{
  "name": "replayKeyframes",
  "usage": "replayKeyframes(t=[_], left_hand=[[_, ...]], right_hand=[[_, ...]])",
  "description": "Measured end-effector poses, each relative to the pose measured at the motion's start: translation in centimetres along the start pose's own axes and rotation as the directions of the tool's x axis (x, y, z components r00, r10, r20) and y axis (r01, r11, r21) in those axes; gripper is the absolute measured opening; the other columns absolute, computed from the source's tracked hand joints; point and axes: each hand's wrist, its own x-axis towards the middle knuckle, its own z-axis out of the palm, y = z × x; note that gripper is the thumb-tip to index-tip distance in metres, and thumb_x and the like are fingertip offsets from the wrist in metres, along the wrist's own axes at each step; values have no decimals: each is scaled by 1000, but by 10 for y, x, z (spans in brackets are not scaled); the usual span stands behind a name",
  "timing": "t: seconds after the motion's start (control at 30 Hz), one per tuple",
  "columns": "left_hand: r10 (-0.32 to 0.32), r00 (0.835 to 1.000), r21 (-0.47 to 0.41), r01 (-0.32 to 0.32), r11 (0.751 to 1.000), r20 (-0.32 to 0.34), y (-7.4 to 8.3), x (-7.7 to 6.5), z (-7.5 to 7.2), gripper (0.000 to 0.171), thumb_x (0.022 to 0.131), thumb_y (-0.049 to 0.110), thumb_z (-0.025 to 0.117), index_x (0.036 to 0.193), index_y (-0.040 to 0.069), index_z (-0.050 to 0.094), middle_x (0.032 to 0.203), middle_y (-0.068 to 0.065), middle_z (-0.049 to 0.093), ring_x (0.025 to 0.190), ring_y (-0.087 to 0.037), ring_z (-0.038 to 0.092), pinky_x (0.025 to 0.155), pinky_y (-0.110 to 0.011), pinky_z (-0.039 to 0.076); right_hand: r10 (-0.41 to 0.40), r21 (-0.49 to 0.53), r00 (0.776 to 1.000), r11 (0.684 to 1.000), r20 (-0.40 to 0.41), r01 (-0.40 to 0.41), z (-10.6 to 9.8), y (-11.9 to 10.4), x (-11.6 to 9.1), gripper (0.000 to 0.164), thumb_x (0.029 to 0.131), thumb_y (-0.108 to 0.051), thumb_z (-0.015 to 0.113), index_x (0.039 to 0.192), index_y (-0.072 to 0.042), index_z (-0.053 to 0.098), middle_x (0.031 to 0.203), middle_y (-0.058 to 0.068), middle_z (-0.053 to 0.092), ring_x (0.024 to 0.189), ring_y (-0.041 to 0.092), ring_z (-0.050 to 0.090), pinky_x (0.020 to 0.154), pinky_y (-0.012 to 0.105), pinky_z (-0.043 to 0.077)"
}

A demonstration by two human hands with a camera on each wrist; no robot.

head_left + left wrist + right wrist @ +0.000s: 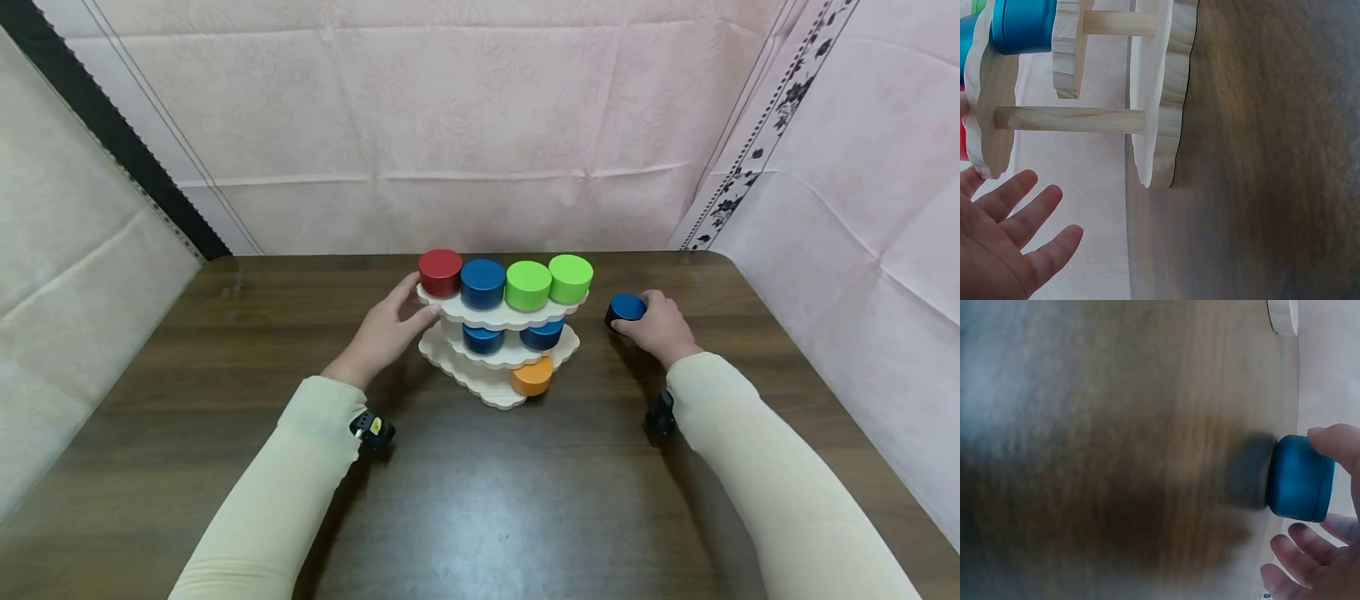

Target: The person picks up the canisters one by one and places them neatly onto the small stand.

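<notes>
A three-tiered wooden stand with scalloped white shelves holds several small round tins. On its top shelf sit a red tin, a blue tin and two green tins. Two more blue tins are on the middle shelf, and an orange tin is on the lowest. My left hand touches the top shelf's left edge, its fingers spread and fairly straight. To the right of the stand, my right hand grips a separate blue tin between thumb and fingers, at or just above the tabletop.
The brown wooden table carries the stand near its far edge. Pale cloth hangs behind and on both sides. Wooden posts join the shelves. Each wrist wears a small black camera.
</notes>
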Motion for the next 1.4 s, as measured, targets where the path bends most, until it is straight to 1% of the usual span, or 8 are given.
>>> replayKeyframes(t=[0.17,0.3,0.5,0.67,0.87,1.13,1.4], left_hand=[[-5,1000,-7,5,1000,-2,0,0,0,79,91,58,55,155,28,20,150,-7,40,134,-30,41,104,-58,38],[-13,1000,-12,13,1000,2,0,0,0,79,90,59,55,155,28,20,151,-7,39,134,-30,40,104,-58,38],[-16,1000,-15,16,1000,4,0,0,1,78,91,58,55,155,30,20,151,-5,38,135,-28,40,104,-58,38],[-11,1000,-9,11,1000,3,1,0,0,77,91,57,54,155,29,20,152,-6,37,135,-29,39,104,-58,37],[-8,1000,-3,8,1000,5,1,0,1,77,92,56,54,155,28,20,152,-7,37,136,-31,38,105,-59,36],[-1,1000,-11,1,1000,8,2,0,0,77,92,55,54,155,28,20,149,-8,40,134,-31,40,104,-58,38],[4,1000,-15,-4,1000,10,1,0,0,76,93,54,55,155,28,20,149,-8,40,133,-31,41,103,-58,39]], right_hand=[[11,18,1000,1000,12,-11,1,2,1,80,90,-36,62,143,12,25,139,37,35,125,51,39,103,63,34],[15,19,1000,1000,19,-16,2,3,2,80,91,-36,61,144,10,24,140,37,34,126,51,37,104,64,33],[20,24,1000,1000,6,-20,5,4,3,78,91,-35,60,145,8,24,141,36,33,127,51,36,103,65,33],[0,20,1000,1000,-13,0,7,5,1,76,91,-33,62,143,9,26,139,36,35,126,50,37,104,64,33],[-13,10,999,1000,-38,14,7,4,-3,74,90,-30,63,142,10,27,138,36,35,126,50,38,103,65,33],[-18,1,998,1000,-64,18,4,-3,-12,74,88,-31,65,138,11,29,134,34,36,122,48,38,102,65,35],[-60,-13,997,998,-57,59,0,-12,-24,74,87,-35,66,135,11,32,131,33,39,119,47,41,99,65,38]])
